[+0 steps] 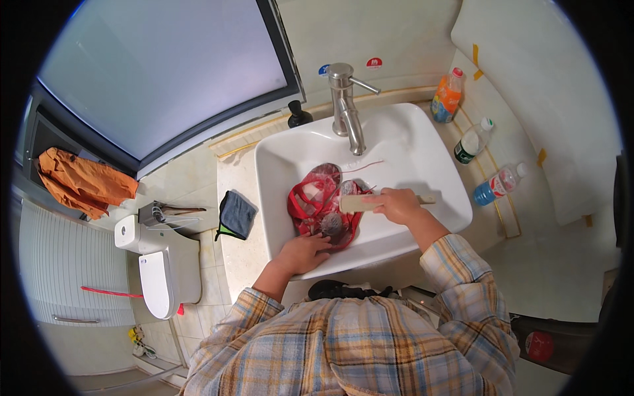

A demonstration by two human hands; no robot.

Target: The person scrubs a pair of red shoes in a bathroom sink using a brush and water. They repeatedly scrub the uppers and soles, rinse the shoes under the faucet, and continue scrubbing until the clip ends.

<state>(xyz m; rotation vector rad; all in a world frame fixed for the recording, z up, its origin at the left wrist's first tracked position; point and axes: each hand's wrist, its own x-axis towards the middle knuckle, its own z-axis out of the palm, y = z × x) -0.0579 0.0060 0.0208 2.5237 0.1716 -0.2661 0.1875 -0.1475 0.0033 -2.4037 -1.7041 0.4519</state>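
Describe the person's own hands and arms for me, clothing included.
Both the left hand and the right hand are bare, with no gloves. The left sleeve and right sleeve are loose plaid cloth in off-white, tan, brown and pale blue, ending short of the wrists.

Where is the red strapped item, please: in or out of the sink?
In: the red strapped item lies inside the white sink, surrounded by its rim.

Soapy red-strapped bundle [319, 198], beige brush [356, 203]
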